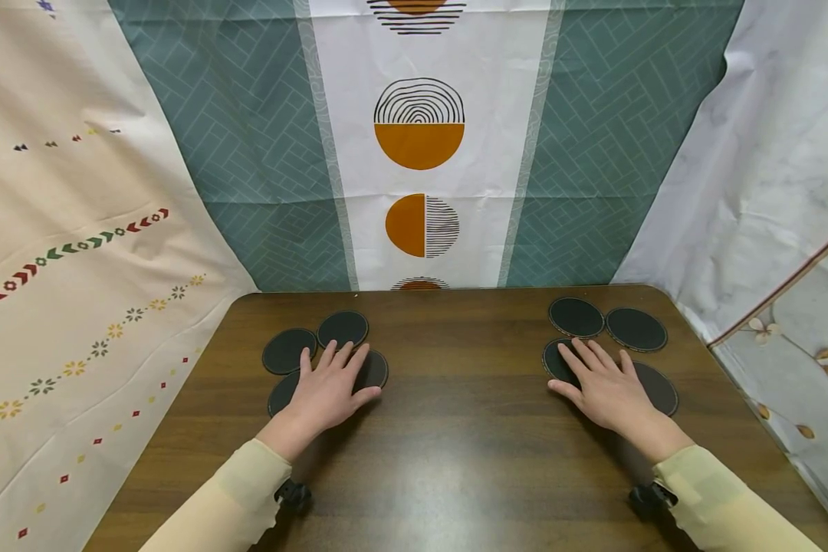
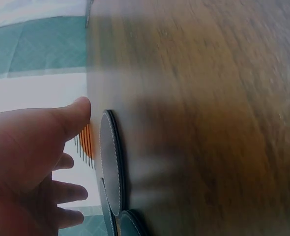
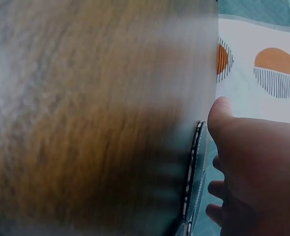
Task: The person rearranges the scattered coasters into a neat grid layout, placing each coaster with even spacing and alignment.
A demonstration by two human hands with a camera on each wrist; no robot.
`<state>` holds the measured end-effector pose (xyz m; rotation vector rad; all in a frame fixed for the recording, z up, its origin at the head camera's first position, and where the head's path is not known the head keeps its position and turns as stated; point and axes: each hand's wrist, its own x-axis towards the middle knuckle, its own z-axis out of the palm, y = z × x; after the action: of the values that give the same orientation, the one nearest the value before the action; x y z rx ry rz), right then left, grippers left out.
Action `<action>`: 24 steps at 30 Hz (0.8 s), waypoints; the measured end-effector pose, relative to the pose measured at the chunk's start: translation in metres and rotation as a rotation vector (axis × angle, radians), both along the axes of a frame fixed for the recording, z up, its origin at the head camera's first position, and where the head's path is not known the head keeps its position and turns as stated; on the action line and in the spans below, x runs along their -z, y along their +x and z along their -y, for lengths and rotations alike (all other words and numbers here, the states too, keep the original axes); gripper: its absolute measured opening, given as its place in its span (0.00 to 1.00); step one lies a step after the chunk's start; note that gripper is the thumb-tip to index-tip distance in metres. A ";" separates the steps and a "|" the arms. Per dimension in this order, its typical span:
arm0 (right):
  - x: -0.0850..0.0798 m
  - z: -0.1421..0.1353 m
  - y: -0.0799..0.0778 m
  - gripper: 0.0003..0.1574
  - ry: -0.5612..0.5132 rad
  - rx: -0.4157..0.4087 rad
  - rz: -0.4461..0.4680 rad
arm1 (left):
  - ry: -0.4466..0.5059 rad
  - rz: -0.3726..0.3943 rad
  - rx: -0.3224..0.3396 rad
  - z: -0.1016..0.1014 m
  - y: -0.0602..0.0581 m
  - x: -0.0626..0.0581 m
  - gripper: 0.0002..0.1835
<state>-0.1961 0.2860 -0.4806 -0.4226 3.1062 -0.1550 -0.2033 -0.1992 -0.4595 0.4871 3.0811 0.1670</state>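
Observation:
Several round black coasters lie in two groups on the brown table. Over the left group is my left hand (image 1: 327, 391), palm down with fingers spread. It partly covers a near coaster (image 1: 375, 370), while a back coaster (image 1: 343, 327) shows beyond the fingertips. My right hand (image 1: 610, 391) is spread likewise over the right group, partly hiding a near coaster (image 1: 658, 389); a back coaster (image 1: 576, 316) lies past its fingers. In the left wrist view, the left hand (image 2: 27, 152) is raised above a stitched-edge coaster (image 2: 111, 162). The right hand (image 3: 258, 162) also appears raised. Both hold nothing.
The wooden table (image 1: 448, 429) has rounded far corners. A green and white patterned cloth (image 1: 262, 138) hangs behind it. A cream cloth (image 1: 62, 291) borders the left side, and a white marbled cloth (image 1: 786, 153) the right. A black band (image 1: 293, 494) circles the left wrist.

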 end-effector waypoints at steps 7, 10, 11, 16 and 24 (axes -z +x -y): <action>0.001 -0.005 0.000 0.55 0.005 0.014 0.009 | 0.000 0.016 -0.015 0.005 -0.002 0.004 0.47; 0.002 -0.007 0.000 0.55 0.001 0.022 0.024 | -0.004 0.021 -0.018 0.007 -0.003 0.006 0.46; 0.002 -0.007 -0.001 0.55 0.001 0.021 0.024 | -0.007 0.021 -0.019 0.008 -0.003 0.006 0.46; 0.003 -0.008 -0.001 0.54 0.002 0.023 0.024 | -0.011 0.016 -0.022 0.009 -0.004 0.007 0.46; 0.003 -0.008 0.001 0.54 0.002 0.026 0.016 | -0.013 0.008 -0.009 0.010 -0.005 0.010 0.47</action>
<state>-0.1949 0.2944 -0.4837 -0.3791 3.0966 -0.1546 -0.2079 -0.2095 -0.4699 0.4712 3.0745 0.1486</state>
